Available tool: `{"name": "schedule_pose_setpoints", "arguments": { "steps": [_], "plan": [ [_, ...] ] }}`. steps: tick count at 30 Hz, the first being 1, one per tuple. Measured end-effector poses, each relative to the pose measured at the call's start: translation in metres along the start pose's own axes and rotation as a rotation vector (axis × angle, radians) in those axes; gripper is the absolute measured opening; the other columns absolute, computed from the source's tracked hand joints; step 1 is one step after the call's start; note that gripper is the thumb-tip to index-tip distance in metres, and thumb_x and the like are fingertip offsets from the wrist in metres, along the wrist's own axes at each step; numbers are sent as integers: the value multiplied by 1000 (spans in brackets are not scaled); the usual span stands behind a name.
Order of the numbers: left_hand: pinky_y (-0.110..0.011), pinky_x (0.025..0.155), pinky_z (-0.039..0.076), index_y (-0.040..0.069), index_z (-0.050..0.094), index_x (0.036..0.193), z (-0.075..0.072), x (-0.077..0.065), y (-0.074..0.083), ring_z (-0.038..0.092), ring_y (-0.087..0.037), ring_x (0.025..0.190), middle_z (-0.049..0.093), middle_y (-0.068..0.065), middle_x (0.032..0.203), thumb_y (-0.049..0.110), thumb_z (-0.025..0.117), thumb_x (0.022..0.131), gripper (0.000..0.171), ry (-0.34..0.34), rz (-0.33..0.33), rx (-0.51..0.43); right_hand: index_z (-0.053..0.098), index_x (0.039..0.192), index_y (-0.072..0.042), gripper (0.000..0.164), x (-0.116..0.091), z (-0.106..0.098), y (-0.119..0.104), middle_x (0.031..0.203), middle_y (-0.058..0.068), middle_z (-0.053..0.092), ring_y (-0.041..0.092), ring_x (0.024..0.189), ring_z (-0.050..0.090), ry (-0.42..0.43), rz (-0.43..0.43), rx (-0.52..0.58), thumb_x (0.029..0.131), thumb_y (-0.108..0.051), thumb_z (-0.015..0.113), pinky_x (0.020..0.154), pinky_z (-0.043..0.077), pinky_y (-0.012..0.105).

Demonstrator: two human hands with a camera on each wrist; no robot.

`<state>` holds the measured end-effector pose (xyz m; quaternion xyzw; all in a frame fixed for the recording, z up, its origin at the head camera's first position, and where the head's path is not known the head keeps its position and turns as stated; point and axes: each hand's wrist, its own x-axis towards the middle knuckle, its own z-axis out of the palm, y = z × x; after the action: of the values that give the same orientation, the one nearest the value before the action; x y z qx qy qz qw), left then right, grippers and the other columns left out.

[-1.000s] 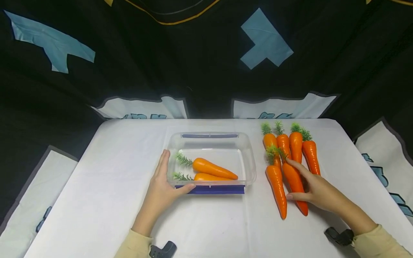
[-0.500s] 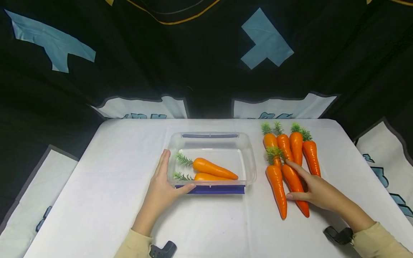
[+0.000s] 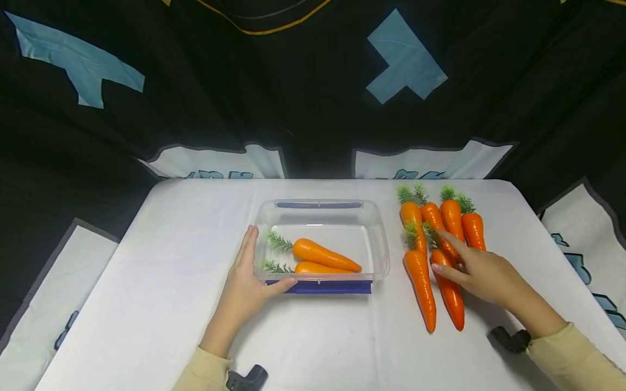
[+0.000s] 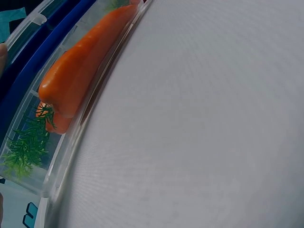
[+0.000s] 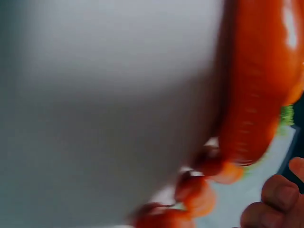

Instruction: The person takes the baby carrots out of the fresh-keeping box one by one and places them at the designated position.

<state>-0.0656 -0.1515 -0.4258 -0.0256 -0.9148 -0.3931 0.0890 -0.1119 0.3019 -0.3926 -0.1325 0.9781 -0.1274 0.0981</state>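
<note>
A clear plastic food container (image 3: 379,239) with blue latches holds two orange carrots (image 3: 325,255) with green tops. My left hand (image 3: 244,282) rests at its near left corner, fingers straight along the side and thumb on the front rim. The left wrist view shows the carrots (image 4: 78,66) through the container wall. My right hand (image 3: 481,274) is over the carrot pile, thumb and fingers spread above the near right carrot (image 3: 449,298). In the right wrist view its fingers (image 5: 278,199) appear apart from the large carrot (image 5: 259,80). Another carrot (image 3: 420,290) lies just left.
Several more carrots (image 3: 451,217) lie side by side behind, tops pointing to the far edge. All rest on a white-covered table (image 3: 313,336). A black curtain (image 3: 313,92) with blue and white patches hangs beyond the table.
My right hand has shifted slightly up and away from the near edge. The near right carrot has swung a little, its tip now further left. My left hand and the container have stayed put.
</note>
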Motion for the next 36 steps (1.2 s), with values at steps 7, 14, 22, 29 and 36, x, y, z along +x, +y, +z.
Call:
{"name": "schedule_pose_setpoints", "arguments": {
  "steps": [7, 14, 22, 29, 36],
  "plan": [
    [-60, 118, 30, 23, 10, 161, 0, 0, 0, 22, -34, 152, 12, -4, 168, 67, 83, 63, 130, -4, -9, 4, 31, 156, -22, 78, 29, -19, -37, 66, 0, 46, 13, 56, 43, 121, -148, 18, 93, -57, 60, 48, 37, 25],
    [-60, 118, 28, 24, 9, 161, 1, -1, -1, 21, -34, 153, 9, 0, 168, 67, 83, 64, 130, -14, -12, 0, 32, 155, -32, 76, 61, -26, -83, 79, -4, 53, 11, 65, 47, 89, -326, 18, 90, -64, 57, 55, 42, 22],
    [-60, 119, 28, 24, 10, 161, 1, -2, 0, 21, -33, 153, 10, 2, 168, 66, 83, 63, 129, -9, -11, -9, 31, 154, -39, 76, 89, -19, -129, 94, -2, 63, 14, 84, 54, 29, -455, -24, 88, -61, 62, 69, 51, 28],
    [-60, 118, 29, 22, 10, 161, 0, -1, 0, 22, -34, 152, 12, -5, 168, 66, 83, 64, 130, -4, -2, -1, 37, 153, -33, 73, 103, -3, -156, 132, -5, 67, 24, 106, 65, 14, -573, -101, 90, -48, 69, 109, 42, 56],
    [-60, 118, 30, 22, 11, 161, 0, 0, 0, 23, -35, 152, 13, -5, 168, 66, 83, 64, 129, 1, 1, -3, 28, 155, -42, 73, 112, 11, -168, 111, -5, 71, 13, 95, 63, -147, -629, -107, 93, -41, 67, 98, 54, 40]
  ]
}}
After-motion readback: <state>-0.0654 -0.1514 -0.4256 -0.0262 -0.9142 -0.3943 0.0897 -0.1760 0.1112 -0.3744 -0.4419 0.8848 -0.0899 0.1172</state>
